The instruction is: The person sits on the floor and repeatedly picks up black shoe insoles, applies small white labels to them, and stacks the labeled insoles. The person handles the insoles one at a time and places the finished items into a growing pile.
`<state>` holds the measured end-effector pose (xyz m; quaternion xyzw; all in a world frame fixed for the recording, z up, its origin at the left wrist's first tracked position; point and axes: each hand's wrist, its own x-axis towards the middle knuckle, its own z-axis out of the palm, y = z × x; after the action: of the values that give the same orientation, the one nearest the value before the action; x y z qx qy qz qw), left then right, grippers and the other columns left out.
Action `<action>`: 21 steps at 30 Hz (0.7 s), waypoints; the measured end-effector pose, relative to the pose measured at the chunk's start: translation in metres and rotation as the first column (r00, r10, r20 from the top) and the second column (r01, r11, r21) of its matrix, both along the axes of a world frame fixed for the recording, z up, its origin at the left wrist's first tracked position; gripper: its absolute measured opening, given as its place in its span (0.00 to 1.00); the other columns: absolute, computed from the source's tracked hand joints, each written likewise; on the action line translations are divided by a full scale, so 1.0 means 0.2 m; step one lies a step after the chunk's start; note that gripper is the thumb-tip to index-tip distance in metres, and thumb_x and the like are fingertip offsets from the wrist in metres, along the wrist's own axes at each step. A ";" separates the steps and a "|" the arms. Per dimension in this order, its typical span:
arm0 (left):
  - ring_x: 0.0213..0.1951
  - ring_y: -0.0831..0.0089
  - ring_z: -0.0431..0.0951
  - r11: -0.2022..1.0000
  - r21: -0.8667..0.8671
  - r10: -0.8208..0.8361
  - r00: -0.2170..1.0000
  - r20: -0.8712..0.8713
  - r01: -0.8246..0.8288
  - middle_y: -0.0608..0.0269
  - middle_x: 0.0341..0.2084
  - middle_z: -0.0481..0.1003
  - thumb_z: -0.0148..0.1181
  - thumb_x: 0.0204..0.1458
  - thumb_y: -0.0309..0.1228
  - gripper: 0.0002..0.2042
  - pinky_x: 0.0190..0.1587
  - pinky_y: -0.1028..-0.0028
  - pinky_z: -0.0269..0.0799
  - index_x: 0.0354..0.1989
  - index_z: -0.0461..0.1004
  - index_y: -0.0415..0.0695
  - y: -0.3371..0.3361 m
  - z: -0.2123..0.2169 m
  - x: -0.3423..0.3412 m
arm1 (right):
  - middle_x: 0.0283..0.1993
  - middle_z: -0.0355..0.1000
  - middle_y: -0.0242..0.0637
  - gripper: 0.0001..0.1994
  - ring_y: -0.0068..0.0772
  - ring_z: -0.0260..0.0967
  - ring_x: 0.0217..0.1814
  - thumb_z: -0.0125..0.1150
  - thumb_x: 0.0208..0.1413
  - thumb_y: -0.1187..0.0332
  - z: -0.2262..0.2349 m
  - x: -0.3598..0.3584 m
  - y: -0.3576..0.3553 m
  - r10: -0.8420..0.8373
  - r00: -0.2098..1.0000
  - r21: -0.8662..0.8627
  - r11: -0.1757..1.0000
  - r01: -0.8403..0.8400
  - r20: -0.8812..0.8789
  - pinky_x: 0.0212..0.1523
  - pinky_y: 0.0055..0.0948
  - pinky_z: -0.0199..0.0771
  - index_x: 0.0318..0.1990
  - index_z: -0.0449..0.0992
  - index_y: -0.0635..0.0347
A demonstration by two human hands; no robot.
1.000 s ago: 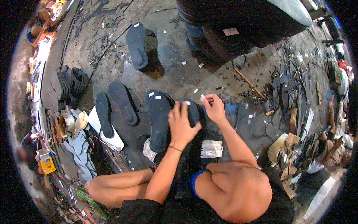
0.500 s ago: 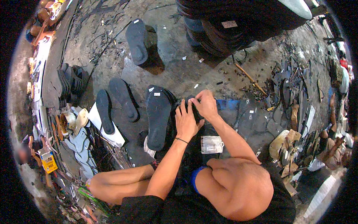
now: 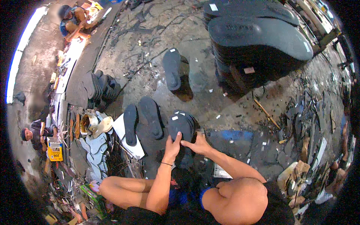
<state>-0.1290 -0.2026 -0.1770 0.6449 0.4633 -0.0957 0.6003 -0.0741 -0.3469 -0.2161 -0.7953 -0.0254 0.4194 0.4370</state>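
A small stack of black shoe soles (image 3: 181,120) lies in front of me, with little white labels on its top sole. My left hand (image 3: 172,149) grips the near left side of the stack, its thumb on the upper face. From the right, my right hand (image 3: 199,145) closes on the same soles, thumb over the top and fingers along the side edge. How many soles are between my hands I cannot tell. Just left of them lie another black sole (image 3: 152,117) and a narrower sole (image 3: 131,125), the latter partly over a white sheet (image 3: 119,129).
Tall piles of black soles (image 3: 258,37) stand at the far right. One upright sole pile (image 3: 172,69) is straight ahead, and more soles (image 3: 99,88) are stacked at left. A wooden stick (image 3: 266,113) lies among scraps. Two other people (image 3: 75,22) sit at the far left.
My hands have left the dark piece right of the stack and now hold the stack from both sides. The right hand's pinch has opened into a wider grip. The whole view has shifted.
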 end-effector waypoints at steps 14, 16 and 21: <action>0.72 0.46 0.57 0.395 0.919 -0.653 0.704 0.279 0.003 0.45 0.70 0.61 0.64 0.58 0.41 0.32 0.71 0.55 0.52 0.68 0.65 0.38 0.07 0.67 0.46 | 0.62 0.61 0.54 0.46 0.60 0.60 0.64 0.77 0.45 0.54 0.10 0.55 -0.20 -0.050 0.406 0.224 0.892 -0.394 0.913 0.63 0.52 0.63 0.66 0.55 0.66; 0.76 0.45 0.45 0.411 0.864 -0.807 0.557 0.196 0.291 0.40 0.74 0.48 0.62 0.59 0.47 0.40 0.76 0.53 0.41 0.73 0.53 0.36 0.03 0.66 0.45 | 0.61 0.62 0.54 0.46 0.60 0.60 0.64 0.77 0.44 0.54 0.06 0.55 -0.22 -0.035 0.489 0.275 0.861 -0.428 0.872 0.62 0.52 0.63 0.66 0.55 0.66; 0.76 0.43 0.43 0.369 0.860 -0.767 0.638 0.067 0.352 0.42 0.75 0.47 0.64 0.57 0.46 0.45 0.76 0.51 0.41 0.75 0.45 0.37 0.07 0.48 0.33 | 0.64 0.62 0.48 0.47 0.57 0.63 0.64 0.78 0.39 0.61 0.11 0.57 -0.22 0.452 0.448 -0.274 0.871 -0.407 0.771 0.63 0.53 0.63 0.67 0.56 0.60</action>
<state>-0.0627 -0.1889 -0.0813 0.9597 0.0391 0.0675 0.2701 0.0399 -0.3918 -0.1932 -0.8739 -0.4134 0.1015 0.2347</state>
